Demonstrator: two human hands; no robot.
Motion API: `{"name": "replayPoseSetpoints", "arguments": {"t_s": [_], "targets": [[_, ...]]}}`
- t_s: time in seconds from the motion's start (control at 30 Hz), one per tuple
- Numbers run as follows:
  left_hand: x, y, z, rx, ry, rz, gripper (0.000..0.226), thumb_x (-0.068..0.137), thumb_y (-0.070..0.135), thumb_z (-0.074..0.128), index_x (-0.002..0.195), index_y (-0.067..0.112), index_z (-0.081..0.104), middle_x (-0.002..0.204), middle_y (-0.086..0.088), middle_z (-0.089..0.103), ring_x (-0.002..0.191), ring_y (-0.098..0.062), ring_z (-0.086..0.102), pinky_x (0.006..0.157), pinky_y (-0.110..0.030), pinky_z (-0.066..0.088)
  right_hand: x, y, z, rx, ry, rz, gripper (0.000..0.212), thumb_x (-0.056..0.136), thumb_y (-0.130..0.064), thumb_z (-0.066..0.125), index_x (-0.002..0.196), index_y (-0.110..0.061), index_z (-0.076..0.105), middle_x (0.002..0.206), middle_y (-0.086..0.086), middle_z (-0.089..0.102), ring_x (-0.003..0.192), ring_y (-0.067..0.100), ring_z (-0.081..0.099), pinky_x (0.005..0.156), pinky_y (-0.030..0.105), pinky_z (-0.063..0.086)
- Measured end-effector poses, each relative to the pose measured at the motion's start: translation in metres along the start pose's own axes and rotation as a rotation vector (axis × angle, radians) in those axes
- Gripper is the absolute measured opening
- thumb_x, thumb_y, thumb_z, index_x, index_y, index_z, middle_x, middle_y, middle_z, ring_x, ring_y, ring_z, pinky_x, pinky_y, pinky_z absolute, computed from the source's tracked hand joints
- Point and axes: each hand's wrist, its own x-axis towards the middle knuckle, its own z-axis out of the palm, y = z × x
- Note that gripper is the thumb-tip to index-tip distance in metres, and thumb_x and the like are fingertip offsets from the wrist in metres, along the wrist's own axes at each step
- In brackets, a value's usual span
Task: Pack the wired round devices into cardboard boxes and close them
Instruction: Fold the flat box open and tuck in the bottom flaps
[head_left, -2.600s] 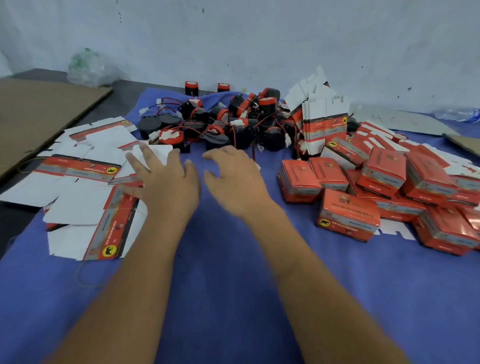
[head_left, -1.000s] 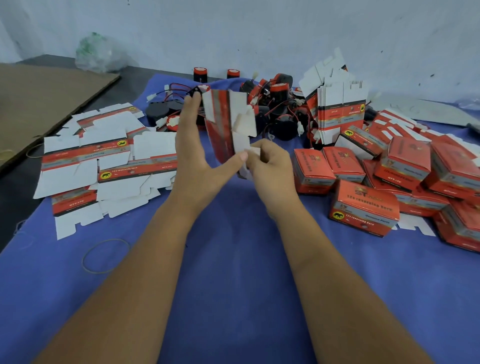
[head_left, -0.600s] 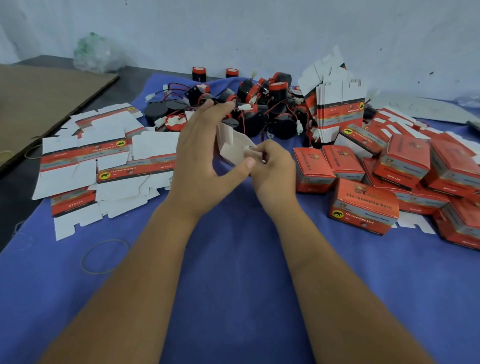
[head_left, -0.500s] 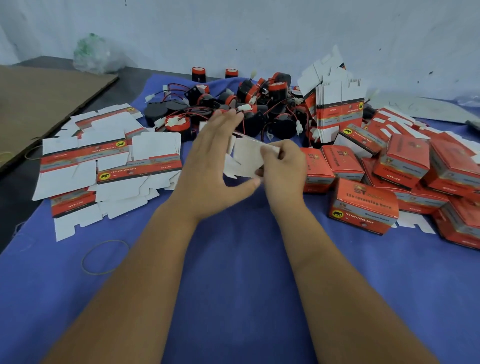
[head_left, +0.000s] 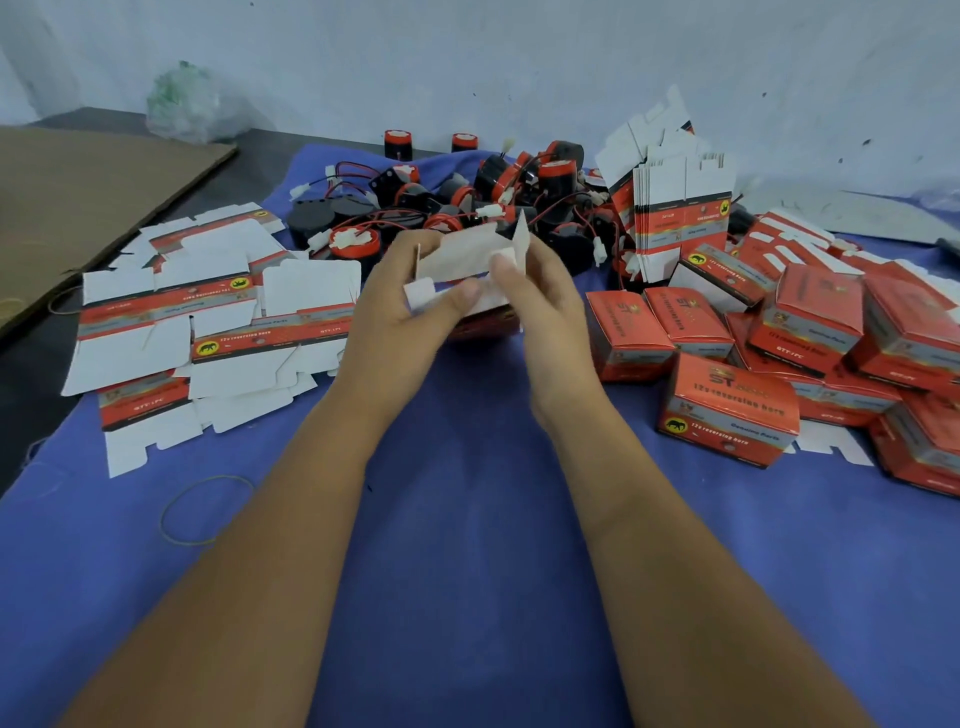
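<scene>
Far left of frame: brown cardboard sheet on dark floor, clear plastic bag behind it at upper left. Lower left: rubber band on the blue cloth. Left-centre: flat box blanks, white w/ red strips, spread overlapping on the cloth. Centre: left hand and right hand both hold one unfolded box just above the cloth; fingers curled round it, left thumb pressing a white flap, right fingers pinching the other end, flaps sticking up. Just behind the hands, top centre: pile of wired round devices, black/red w/ red wires and white plugs. Right of pile: upright stack of flat blanks. Right side: closed red boxes heaped together, one nearest box lying apart at front.
</scene>
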Motion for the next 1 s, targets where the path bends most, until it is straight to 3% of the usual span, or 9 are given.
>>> {"name": "replayPoseSetpoints", "arguments": {"t_s": [0.1, 0.2, 0.3, 0.43, 0.6, 0.83, 1.0], "targets": [[0.002, 0.001, -0.003, -0.204, 0.007, -0.098, 0.014, 0.096, 0.026, 0.06, 0.102, 0.039, 0.061, 0.107, 0.013, 0.068, 0.101, -0.009, 0.067, 0.078, -0.022, 0.054, -0.004, 0.003, 0.005, -0.044, -0.005, 0.008, 0.023, 0.093, -0.018, 0.064, 0.116, -0.013, 0.062, 0.117, 0.006, 0.067, 0.101, 0.009, 0.065, 0.077, 0.018, 0.052], [0.002, 0.002, -0.004, -0.261, 0.027, -0.149, 0.028, 0.099, 0.024, 0.055, 0.093, 0.049, 0.066, 0.102, 0.015, 0.071, 0.093, -0.006, 0.069, 0.073, -0.018, 0.053, -0.005, 0.005, 0.007, -0.036, -0.019, 0.07, 0.012, 0.093, -0.019, 0.064, 0.103, -0.015, 0.059, 0.106, 0.003, 0.067, 0.093, 0.01, 0.065, 0.073, 0.019, 0.052], [0.003, 0.0, 0.0, -0.271, 0.035, -0.182, 0.033, 0.097, 0.026, 0.055, 0.091, 0.057, 0.066, 0.1, 0.02, 0.072, 0.093, -0.003, 0.068, 0.073, -0.017, 0.053, -0.005, 0.009, 0.01, -0.001, -0.032, 0.117, 0.011, 0.096, -0.017, 0.058, 0.106, -0.015, 0.054, 0.11, 0.005, 0.064, 0.092, 0.01, 0.064, 0.072, 0.02, 0.053], [0.006, -0.007, 0.0, -0.284, 0.12, -0.209, 0.023, 0.096, 0.019, 0.06, 0.1, 0.041, 0.065, 0.098, 0.017, 0.071, 0.093, -0.005, 0.068, 0.075, -0.02, 0.054, -0.005, 0.01, 0.012, -0.02, -0.058, 0.093, 0.017, 0.099, -0.013, 0.051, 0.116, -0.009, 0.053, 0.107, 0.007, 0.061, 0.082, 0.002, 0.062, 0.063, 0.013, 0.05], [0.007, -0.01, 0.0, -0.324, 0.129, -0.265, 0.018, 0.091, 0.024, 0.063, 0.1, 0.039, 0.065, 0.106, 0.007, 0.072, 0.104, -0.018, 0.067, 0.089, -0.039, 0.056, -0.006, 0.012, 0.012, -0.014, -0.07, 0.068, 0.016, 0.1, -0.011, 0.048, 0.116, -0.011, 0.053, 0.101, 0.001, 0.061, 0.079, -0.002, 0.061, 0.063, 0.013, 0.05], [0.008, -0.008, 0.001, -0.322, 0.12, -0.285, 0.019, 0.096, 0.024, 0.06, 0.113, 0.032, 0.064, 0.109, 0.01, 0.072, 0.107, -0.016, 0.066, 0.095, -0.041, 0.054, -0.007, 0.014, 0.013, -0.133, -0.035, -0.027, 0.015, 0.099, -0.013, 0.047, 0.113, -0.017, 0.053, 0.098, -0.005, 0.061, 0.08, 0.0, 0.058, 0.063, 0.013, 0.049], [0.008, -0.006, -0.001, -0.358, 0.171, -0.33, 0.019, 0.094, 0.04, 0.054, 0.104, 0.039, 0.07, 0.113, 0.007, 0.071, 0.11, -0.018, 0.066, 0.097, -0.044, 0.053, -0.006, 0.015, 0.013, -0.173, -0.019, -0.041, 0.019, 0.098, -0.01, 0.045, 0.115, -0.016, 0.053, 0.1, -0.003, 0.06, 0.088, 0.01, 0.057, 0.066, 0.016, 0.05]]}}
